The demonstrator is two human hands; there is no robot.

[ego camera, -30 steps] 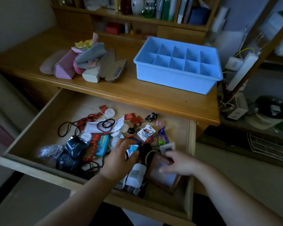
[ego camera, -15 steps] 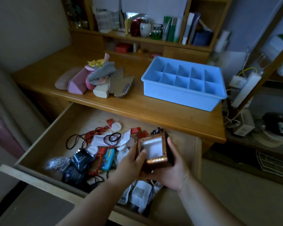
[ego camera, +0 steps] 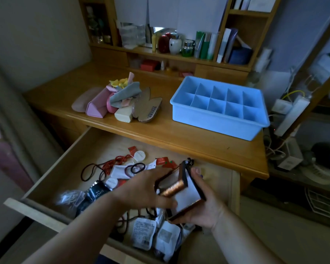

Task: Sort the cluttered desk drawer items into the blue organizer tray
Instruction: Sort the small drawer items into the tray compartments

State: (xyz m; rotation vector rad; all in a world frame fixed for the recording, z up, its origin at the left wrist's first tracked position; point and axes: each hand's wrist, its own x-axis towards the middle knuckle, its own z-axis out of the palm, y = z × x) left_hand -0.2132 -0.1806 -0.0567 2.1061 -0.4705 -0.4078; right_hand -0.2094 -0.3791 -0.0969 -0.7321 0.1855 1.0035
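A brown copper-edged flat case with a pale window [ego camera: 181,191] is held above the open wooden drawer [ego camera: 51,168]. My right hand [ego camera: 202,204] grips it from below and the right side. My left hand [ego camera: 147,187] rests on its left edge, fingers spread over the front. The blue organizer tray [ego camera: 217,122], with several empty compartments, stands on the desk top at the right. In the drawer lie black hair ties [ego camera: 135,168], red cords [ego camera: 112,162], white sachets [ego camera: 144,233], a dark packet [ego camera: 97,193] and small red tags [ego camera: 162,161].
A heap of pink cases, cloths and cardboard pieces [ego camera: 120,103] lies on the desk [ego camera: 160,134] left of the tray. Shelves with bottles and books [ego camera: 189,44] run along the back. Power strips and cables [ego camera: 291,111] hang at the desk's right end.
Both hands lifted the brown case out of the drawer's front right corner. Since then it has tilted flatter and moved right; my left hand slid onto its left edge.
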